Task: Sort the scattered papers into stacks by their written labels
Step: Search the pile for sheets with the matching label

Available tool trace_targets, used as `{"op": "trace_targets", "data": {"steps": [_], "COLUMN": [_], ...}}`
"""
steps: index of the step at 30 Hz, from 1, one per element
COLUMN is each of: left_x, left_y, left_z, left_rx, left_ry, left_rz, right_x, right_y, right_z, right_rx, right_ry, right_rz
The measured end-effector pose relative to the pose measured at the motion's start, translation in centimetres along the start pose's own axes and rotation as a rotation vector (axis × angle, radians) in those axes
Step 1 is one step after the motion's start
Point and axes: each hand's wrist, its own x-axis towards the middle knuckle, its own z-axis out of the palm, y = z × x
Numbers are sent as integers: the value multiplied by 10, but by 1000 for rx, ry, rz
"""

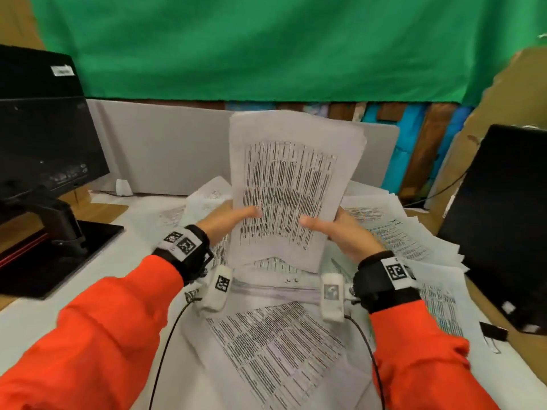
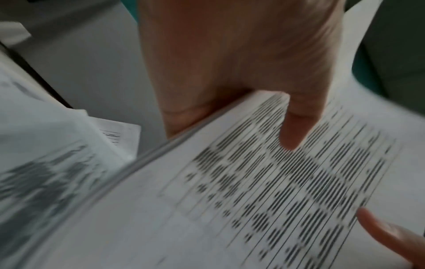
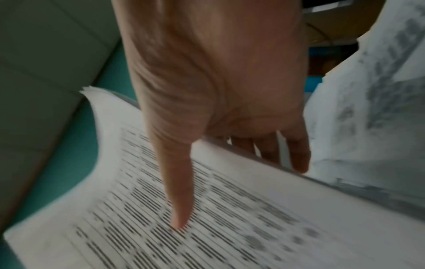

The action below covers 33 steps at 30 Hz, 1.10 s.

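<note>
I hold a thick bundle of printed sheets (image 1: 291, 184) upright above the desk, its printed table facing me. My left hand (image 1: 233, 221) grips its left edge, thumb on the front. My right hand (image 1: 331, 232) grips the right edge the same way. In the left wrist view the left thumb (image 2: 296, 125) presses the printed bundle (image 2: 264, 191), fingers behind it. In the right wrist view the right thumb (image 3: 179, 191) lies along the bundle's front (image 3: 207, 227), fingers behind the edge. More printed papers (image 1: 275, 347) lie scattered on the desk; one stack (image 1: 393, 229) at right bears a handwritten label.
A black monitor (image 1: 44, 137) on a stand occupies the left of the desk. A dark laptop or screen (image 1: 503, 220) stands at the right. A grey partition (image 1: 165, 149) and green cloth (image 1: 266, 45) close off the back. A black binder clip (image 1: 492, 332) lies at the right.
</note>
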Motion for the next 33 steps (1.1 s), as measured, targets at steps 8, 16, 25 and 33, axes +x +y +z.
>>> {"op": "trace_targets", "data": {"steps": [8,16,25,33], "left_x": [19,29,17,-39], "left_y": [-12,-56,-67,-102], "left_z": [46,62,46,-82], "left_rx": [-2,677,164,-120], "left_ry": [294,183,-58,818], "left_rz": [57,-482,-311,-517], "right_x": [14,33,40,31], "right_y": [48,91,126,122], "right_z": [-3,8,7,-5], "right_rx": [75,-542,-22,66], "right_ry": [265,159,261,308], "right_rz": [157,511,412,484]}}
